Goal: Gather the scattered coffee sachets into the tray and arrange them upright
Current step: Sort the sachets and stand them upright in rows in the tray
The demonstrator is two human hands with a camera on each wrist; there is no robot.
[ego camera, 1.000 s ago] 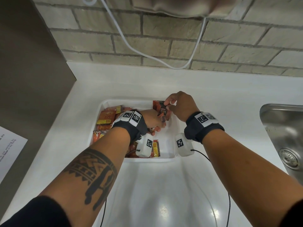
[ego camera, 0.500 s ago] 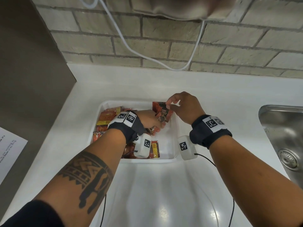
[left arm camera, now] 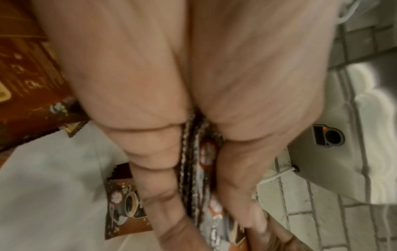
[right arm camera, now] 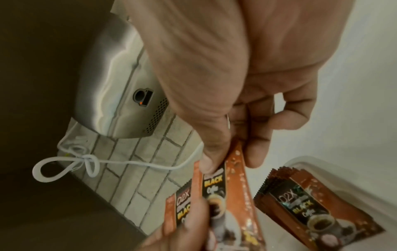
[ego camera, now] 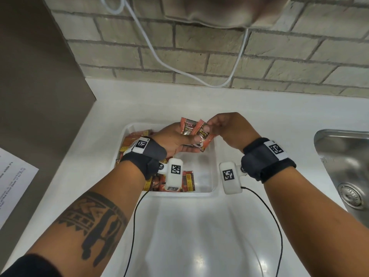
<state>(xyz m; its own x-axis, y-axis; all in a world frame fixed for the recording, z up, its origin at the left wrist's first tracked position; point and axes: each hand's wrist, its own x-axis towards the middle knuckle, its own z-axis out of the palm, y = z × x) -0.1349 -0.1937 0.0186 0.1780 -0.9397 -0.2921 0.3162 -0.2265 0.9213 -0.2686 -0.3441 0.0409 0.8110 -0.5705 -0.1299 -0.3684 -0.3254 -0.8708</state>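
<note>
Both hands (ego camera: pixel 201 134) pinching sachets (ego camera: pixel 194 129) above tray (ego camera: pixel 214 156), seemingly on white counter (ego camera: pixel 139 102).

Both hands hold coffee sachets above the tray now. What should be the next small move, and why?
Probably lower the bunch into the tray and stand it on edge. The left hand grips several sachets together, and the right hand pinches one sachet against them, so they look gathered. The tray's right part is bare, while other sachets lie flat at its near left.

Tray (ego camera: pixel 214 156) on counter (ego camera: pixel 249 108); sink (ego camera: pixel 343 156) right; sachets (ego camera: pixel 127 143) in tray.
</note>
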